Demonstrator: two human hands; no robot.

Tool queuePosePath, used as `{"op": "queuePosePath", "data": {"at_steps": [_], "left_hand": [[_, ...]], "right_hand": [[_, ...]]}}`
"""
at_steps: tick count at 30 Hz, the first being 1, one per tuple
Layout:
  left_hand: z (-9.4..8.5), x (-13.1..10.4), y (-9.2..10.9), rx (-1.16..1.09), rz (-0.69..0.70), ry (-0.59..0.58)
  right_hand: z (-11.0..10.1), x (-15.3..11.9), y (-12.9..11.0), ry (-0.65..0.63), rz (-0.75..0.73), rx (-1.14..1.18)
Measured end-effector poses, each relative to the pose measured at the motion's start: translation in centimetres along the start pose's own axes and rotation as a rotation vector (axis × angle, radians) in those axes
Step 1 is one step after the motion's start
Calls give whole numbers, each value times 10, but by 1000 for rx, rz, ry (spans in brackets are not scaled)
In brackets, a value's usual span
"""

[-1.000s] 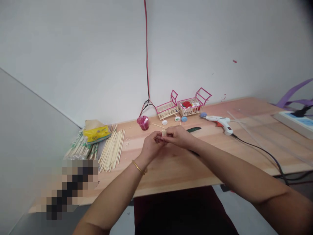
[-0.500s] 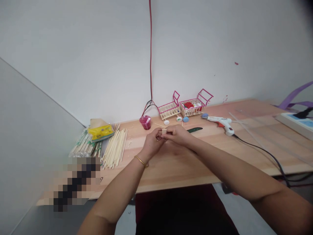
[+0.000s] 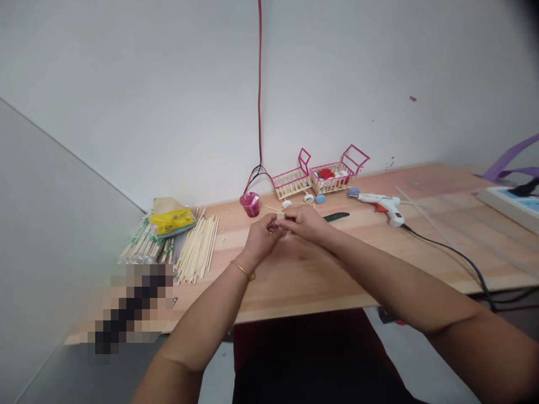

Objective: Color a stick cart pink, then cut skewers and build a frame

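Observation:
Between my two hands is a small bundle of short wooden sticks (image 3: 281, 215), its pale ends showing above the fingers. My left hand (image 3: 263, 235) is closed on it from the left, a gold bangle at the wrist. From the right, my right hand (image 3: 304, 223) pinches the same sticks; its fingers partly hide them. Just beyond the hands lie a thin loose stick (image 3: 274, 209) and a knife with a dark green blade or sheath (image 3: 337, 216). A cup stained with magenta paint (image 3: 250, 204) stands behind my left hand.
Two small stick-built carts with magenta rims, one bare (image 3: 290, 182) and one filled (image 3: 332, 177), stand by the wall. A white glue gun (image 3: 385, 206) with a trailing cord lies right. Left are loose chopsticks (image 3: 197, 249), a yellow packet (image 3: 172, 220) and wrapped chopsticks (image 3: 141, 241). A power strip (image 3: 511, 205) sits far right.
The view has tilted slightly, so the table's things appear a little higher. Both hands keep hold of the sticks, with only a slight shift of the fingers.

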State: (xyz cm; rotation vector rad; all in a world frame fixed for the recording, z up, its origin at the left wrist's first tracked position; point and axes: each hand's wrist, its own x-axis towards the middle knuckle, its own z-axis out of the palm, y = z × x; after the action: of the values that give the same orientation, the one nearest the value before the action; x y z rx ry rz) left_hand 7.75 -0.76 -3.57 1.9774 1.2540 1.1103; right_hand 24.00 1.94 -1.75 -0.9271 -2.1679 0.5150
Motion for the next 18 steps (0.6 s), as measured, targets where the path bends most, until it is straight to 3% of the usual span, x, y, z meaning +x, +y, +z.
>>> {"op": "queuePosePath", "data": {"at_steps": [6, 18], "left_hand": [[1, 3, -7, -35, 4, -41], [0, 3, -11, 88, -13, -79]], "right_hand": [[2, 3, 7, -54, 75, -61], [4, 3, 9, -75, 74, -125]]}}
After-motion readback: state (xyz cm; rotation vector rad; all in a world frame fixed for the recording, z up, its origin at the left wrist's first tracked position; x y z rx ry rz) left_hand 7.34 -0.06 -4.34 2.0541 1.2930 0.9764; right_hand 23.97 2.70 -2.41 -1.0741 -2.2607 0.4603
